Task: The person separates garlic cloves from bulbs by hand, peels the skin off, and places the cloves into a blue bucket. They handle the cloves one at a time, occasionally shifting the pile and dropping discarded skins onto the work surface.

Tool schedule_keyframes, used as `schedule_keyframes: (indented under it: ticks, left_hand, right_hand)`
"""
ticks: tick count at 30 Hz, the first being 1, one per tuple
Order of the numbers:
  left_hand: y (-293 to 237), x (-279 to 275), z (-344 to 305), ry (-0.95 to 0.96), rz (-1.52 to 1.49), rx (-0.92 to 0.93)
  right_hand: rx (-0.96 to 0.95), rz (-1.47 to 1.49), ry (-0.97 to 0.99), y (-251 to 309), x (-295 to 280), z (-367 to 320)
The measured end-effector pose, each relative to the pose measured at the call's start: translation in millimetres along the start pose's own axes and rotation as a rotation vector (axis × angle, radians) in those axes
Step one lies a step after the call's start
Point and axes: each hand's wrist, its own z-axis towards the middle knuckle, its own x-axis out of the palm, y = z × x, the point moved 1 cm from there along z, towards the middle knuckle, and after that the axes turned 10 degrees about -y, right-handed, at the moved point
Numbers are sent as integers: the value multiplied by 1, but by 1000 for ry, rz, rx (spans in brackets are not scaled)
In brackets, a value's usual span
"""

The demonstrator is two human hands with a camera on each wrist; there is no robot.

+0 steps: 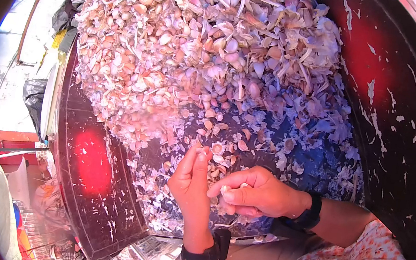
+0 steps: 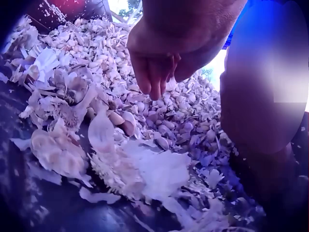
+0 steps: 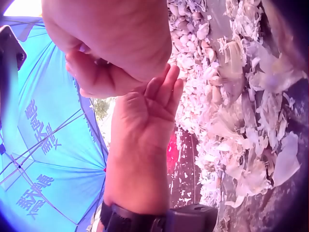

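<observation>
In the head view my left hand [image 1: 192, 180] is raised over the near edge of the garlic, its thumb and fingertip pinching a small pale garlic clove [image 1: 204, 150]. Close beside it on the right, my right hand [image 1: 265, 193] has its fingers curled, with a whitish piece of garlic [image 1: 225, 189] at the thumb and forefinger. The left wrist view has the left hand [image 2: 169, 53] with fingers pointing down above the heap. In the right wrist view the curled right hand [image 3: 111, 53] partly covers the left hand's fingers. Loose garlic cloves [image 1: 217, 157] lie just beyond both hands.
A large heap of garlic cloves [image 1: 176, 52] with stems and skins fills the far side. Papery skins [image 3: 236, 159] litter the dark surface nearby. Dark side walls [image 1: 100, 189] with red patches flank it. A blue canopy [image 3: 53, 130] hangs overhead.
</observation>
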Motion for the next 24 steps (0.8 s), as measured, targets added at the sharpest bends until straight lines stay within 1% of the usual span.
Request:
schedule_keyframes:
  ticks: [1, 2, 3, 4, 5, 6, 7, 8, 9, 10, 11, 12, 13, 14, 15, 17, 18, 20, 21, 24]
  left_hand:
    - [1, 2, 3, -2, -1, 5]
    - [1, 6, 6, 129, 233, 134]
    - [4, 12, 10, 260, 467, 262]
    - [7, 18, 13, 352, 556, 456]
    - [9, 27, 15, 352, 556, 456]
    - [10, 39, 14, 386, 658, 676]
    - [10, 48, 12, 420, 754, 899]
    - [13, 54, 14, 427, 750, 902]
    - [18, 60, 14, 471, 839, 953]
    - [20, 64, 12, 515, 928, 1003]
    - [19, 65, 9, 524, 922, 1003]
    - [17, 66, 7, 561, 1004, 965]
    - [15, 66, 6, 593, 1086, 929]
    - [22, 63, 6, 522, 1046, 999]
    - [25, 61, 6, 522, 1049, 999]
    - [27, 56, 6, 477, 1057, 964]
    - [26, 54, 7, 472, 1064, 967]
    - [27, 51, 6, 492, 1067, 905]
    - [25, 49, 5, 486, 1076, 910]
    - [22, 39, 1, 502, 1126, 814]
  right_hand:
    - [-1, -19, 58, 2, 3, -4]
    - [-3, -23, 62, 4, 6, -8]
    - [-34, -41, 195, 5, 11, -14]
    - [-62, -58, 328, 8, 15, -20]
    - [-129, -106, 499, 11, 18, -27]
    - [-209, -92, 567, 18, 33, -42]
    - [-373, -177, 735, 31, 44, -50]
    - [-512, -233, 892, 24, 47, -56]
    - [-632, -53, 759, 25, 68, -78]
    - [-626, -41, 779, 30, 71, -85]
    - [-620, -29, 799, 33, 72, -91]
    - [-626, -32, 792, 40, 72, -88]
    - [-889, -162, 848, 51, 72, -83]
    - [-1148, -292, 897, 56, 74, -81]
    - [-1149, -289, 898, 52, 74, -89]
    - [-486, 70, 691, 42, 72, -104]
    - [-487, 73, 700, 45, 74, -105]
    - [-408, -11, 698, 54, 77, -104]
    - [-412, -8, 708, 55, 79, -105]
    - [-395, -10, 713, 57, 80, -106]
